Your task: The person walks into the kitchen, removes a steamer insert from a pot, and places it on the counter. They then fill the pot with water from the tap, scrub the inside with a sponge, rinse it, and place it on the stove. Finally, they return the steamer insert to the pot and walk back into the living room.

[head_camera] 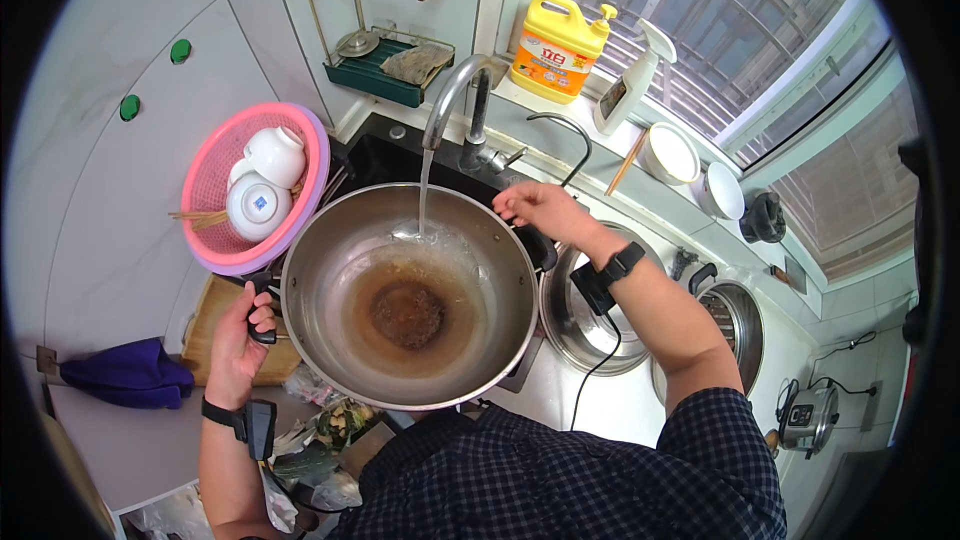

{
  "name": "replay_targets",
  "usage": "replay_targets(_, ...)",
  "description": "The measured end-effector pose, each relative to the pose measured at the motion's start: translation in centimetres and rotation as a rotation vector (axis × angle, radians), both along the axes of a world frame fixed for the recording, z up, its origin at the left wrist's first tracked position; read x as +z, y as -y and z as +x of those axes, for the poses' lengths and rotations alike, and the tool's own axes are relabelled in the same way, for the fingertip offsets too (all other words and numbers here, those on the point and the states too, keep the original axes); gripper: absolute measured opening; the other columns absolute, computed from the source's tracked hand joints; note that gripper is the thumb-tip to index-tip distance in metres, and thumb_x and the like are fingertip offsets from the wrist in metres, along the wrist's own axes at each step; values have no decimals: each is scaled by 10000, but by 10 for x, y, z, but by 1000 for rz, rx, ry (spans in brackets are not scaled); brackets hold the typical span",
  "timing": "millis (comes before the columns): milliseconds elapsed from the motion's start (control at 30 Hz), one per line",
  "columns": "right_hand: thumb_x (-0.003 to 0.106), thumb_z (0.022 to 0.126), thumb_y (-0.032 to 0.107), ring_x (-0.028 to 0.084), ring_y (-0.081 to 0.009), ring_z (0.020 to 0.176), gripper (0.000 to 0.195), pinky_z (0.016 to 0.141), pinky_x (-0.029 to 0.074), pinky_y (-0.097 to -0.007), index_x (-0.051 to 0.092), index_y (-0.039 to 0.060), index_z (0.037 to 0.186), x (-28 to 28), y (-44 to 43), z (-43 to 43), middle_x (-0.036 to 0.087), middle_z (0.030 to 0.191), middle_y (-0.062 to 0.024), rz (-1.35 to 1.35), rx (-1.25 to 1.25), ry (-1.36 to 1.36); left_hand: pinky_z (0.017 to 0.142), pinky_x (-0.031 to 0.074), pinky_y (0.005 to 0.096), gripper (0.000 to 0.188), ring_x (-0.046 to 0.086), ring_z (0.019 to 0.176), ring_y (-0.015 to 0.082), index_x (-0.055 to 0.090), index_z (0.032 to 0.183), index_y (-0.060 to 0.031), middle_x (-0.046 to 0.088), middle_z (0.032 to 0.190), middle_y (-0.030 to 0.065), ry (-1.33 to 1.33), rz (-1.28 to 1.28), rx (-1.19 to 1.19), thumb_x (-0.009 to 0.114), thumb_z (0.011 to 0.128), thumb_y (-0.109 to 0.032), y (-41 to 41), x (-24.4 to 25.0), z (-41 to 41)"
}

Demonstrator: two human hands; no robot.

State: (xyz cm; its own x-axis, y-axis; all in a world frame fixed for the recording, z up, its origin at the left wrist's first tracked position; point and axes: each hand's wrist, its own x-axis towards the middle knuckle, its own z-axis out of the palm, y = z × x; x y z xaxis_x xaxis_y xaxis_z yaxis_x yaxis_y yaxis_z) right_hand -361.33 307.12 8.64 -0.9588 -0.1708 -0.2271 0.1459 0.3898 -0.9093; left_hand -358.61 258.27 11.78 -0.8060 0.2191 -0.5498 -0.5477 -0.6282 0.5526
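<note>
My left hand [238, 337] grips the black left handle of a large steel wok [322, 270], which is over the black sink [367, 157]. Water [425, 195] runs into it from the curved metal faucet [450, 94]. Inside, brownish water surrounds a dark, burnt-looking patch [407, 315] at the bottom. With fingers loosely bent, my right hand [544, 211] hovers by the wok's far right rim, above the other black handle [541, 249]. Nothing shows in its fingers. The faucet lever [515, 157] is just beyond that hand.
Left of the wok, a pink basket [206, 225] holds white bowls and chopsticks. A steel lid [577, 330] and a steel pot [750, 322] stand right. Detergent [551, 52], a spray bottle [630, 82] and bowls [670, 154] line the sill. A cutting board [206, 337] is at left.
</note>
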Motion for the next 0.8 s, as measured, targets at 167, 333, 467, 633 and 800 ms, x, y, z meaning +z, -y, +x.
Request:
replay_targets(167,588,894,167,627,-275,1090,440,946,487,-346,526,33,1309,-44,-40,-10,608,1261,-149,426,-200,-119,503,396,201,139,437,604,55,463,1013,-55,489,815,18,-27,-48,17,487,1012,-192,-12,1,2)
replay_targets(333,587,920,275,552,-298,1205,524,1025,422,-344,471,11,1357,-63,-55,-14,554,1329,-174,424,-183,2,498,395,196,133,438,604,56,466,1039,-59,492,814,20,-45,-37,9,484,1013,-188,-11,-3,1)
replay_targets(467,564,945,309,547,-283,1211,502,1028,410,-338,494,4,1338,-74,-55,-15,562,1320,-175,294,-224,120,496,395,195,135,437,602,57,465,1060,-59,487,812,18,-19,-43,10,477,1015,-186,-13,0,1)
replay_targets(633,540,963,318,559,-273,1179,476,1008,413,-341,517,5,1320,-68,-51,-20,582,1293,-167,202,-293,220,497,396,194,135,434,603,57,469,1059,-54,488,817,20,-25,-50,12,478,1014,-181,-13,2,2)
replay_targets(800,519,981,372,459,-200,1239,522,966,425,-365,438,82,1408,-71,-56,-42,503,1362,-80,-59,-373,364,499,390,192,139,425,603,51,475,1050,-45,488,821,20,-39,-33,-5,475,1016,-180,-9,-2,2)
